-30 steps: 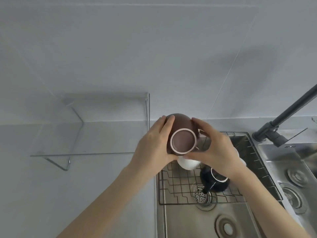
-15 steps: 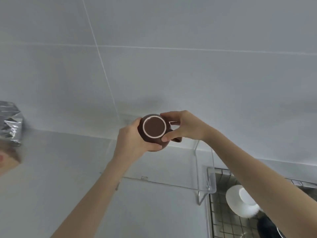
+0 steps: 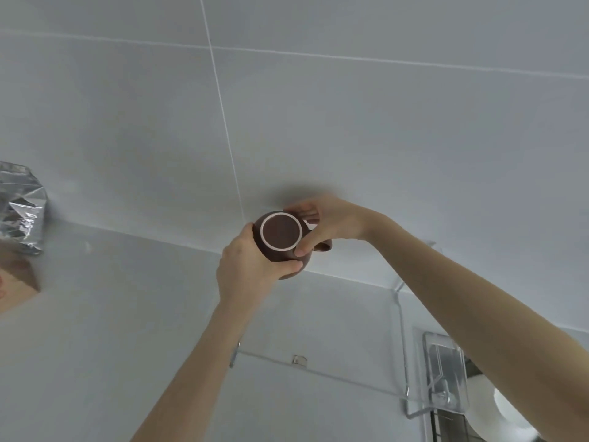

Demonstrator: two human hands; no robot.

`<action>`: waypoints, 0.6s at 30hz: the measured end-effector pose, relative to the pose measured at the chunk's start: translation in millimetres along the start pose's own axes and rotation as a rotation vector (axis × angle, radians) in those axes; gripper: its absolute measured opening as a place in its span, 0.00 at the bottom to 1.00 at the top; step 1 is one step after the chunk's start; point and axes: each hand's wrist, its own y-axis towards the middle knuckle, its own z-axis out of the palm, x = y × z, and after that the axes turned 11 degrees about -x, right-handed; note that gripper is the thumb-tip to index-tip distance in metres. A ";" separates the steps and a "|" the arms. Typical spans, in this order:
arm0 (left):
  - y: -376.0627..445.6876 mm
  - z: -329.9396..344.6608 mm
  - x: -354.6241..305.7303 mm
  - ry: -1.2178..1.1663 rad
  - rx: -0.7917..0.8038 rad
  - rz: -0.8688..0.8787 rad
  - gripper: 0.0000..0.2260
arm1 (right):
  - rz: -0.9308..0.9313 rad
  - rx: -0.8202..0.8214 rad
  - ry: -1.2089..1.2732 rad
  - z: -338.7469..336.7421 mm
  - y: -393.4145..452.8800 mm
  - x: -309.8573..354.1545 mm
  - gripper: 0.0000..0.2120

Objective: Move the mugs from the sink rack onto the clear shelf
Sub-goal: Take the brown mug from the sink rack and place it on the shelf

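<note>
A brown mug (image 3: 281,235) is held upside down, its pale-ringed base facing me, at the back left of the clear shelf (image 3: 350,330), close to the tiled wall. My left hand (image 3: 248,266) wraps its lower left side. My right hand (image 3: 328,223) grips its right side at the handle. I cannot tell whether the mug touches the shelf. A white mug (image 3: 497,406) lies on the sink rack (image 3: 446,425) at the bottom right, partly hidden by my right arm.
A silver foil bag (image 3: 22,208) and a wooden block (image 3: 16,282) sit on the white counter at the far left. The shelf's clear side wall and metal bracket (image 3: 443,374) stand at its right end, beside the sink.
Both hands have carried the brown mug from above the sink rack to the left, over the clear shelf and back toward the wall. The view has swung left and the sink has mostly left the frame.
</note>
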 end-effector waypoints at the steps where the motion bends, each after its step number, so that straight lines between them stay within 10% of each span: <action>1: 0.3 2.0 -0.7 0.015 -0.003 -0.001 0.31 | 0.006 0.011 0.002 -0.2 1.4 0.5 0.27; 18: 4.1 20.7 -6.8 0.083 -0.063 -0.120 0.32 | -0.038 -0.069 -0.006 8.5 6.6 2.5 0.27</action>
